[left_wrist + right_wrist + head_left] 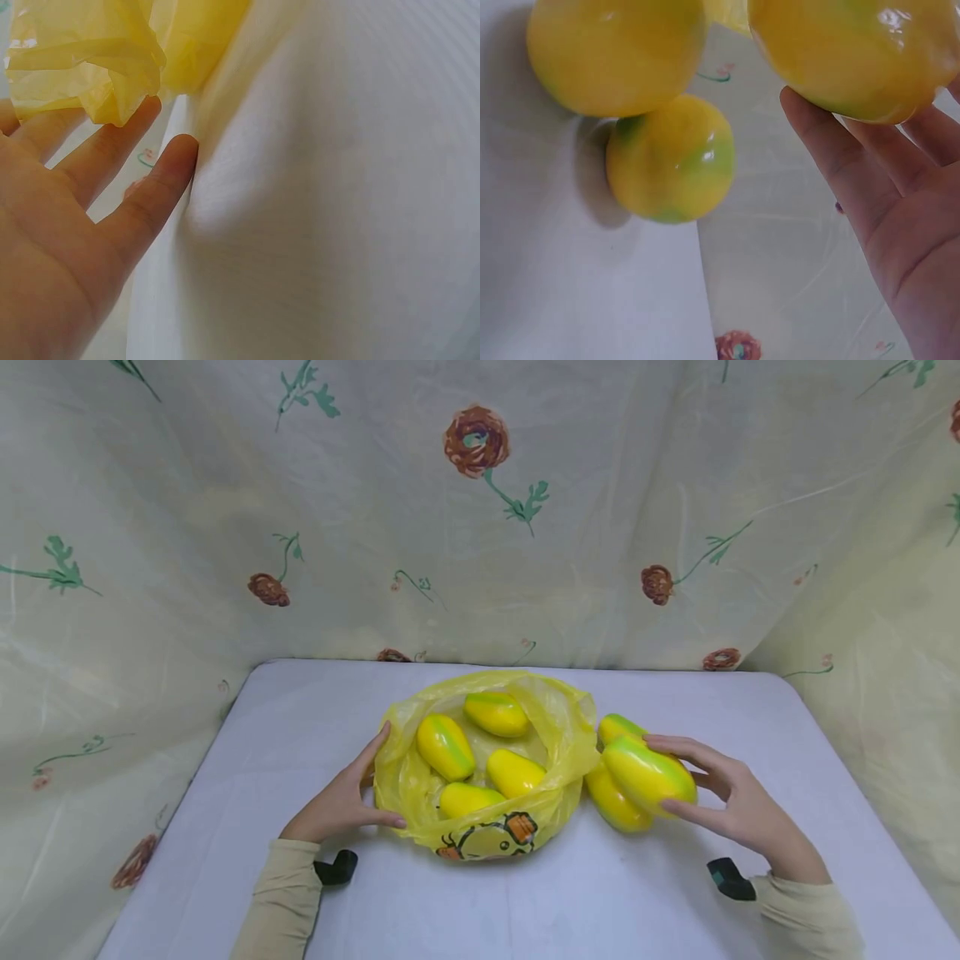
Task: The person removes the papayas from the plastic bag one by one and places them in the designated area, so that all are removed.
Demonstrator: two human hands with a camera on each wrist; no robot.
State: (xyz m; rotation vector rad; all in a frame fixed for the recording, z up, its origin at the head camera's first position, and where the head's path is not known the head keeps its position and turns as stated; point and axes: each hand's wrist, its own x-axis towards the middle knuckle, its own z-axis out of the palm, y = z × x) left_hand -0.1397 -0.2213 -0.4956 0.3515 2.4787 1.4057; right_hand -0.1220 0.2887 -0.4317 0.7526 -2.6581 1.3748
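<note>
A yellow plastic bag [566, 747] with a cartoon face on its front stands wide at the mouth in the middle of the table. Several yellow-green mangoes [446, 746] lie inside it. My left hand [348, 787] spreads around the bag's left side; in the left wrist view its straight fingers [112, 154] touch the thin plastic. To the right of the bag, my right hand [742, 802] holds a mango [648, 774] between thumb and fingers, lifted above two others. Of those two, one mango [618, 806] lies nearer me and another mango [671, 161] farther back.
A white cloth covers the table [570, 902]. Behind and at both sides hangs a pale floral curtain [585, 585]. Small black devices [335, 868] sit at both wrists, below beige sleeves [281, 893].
</note>
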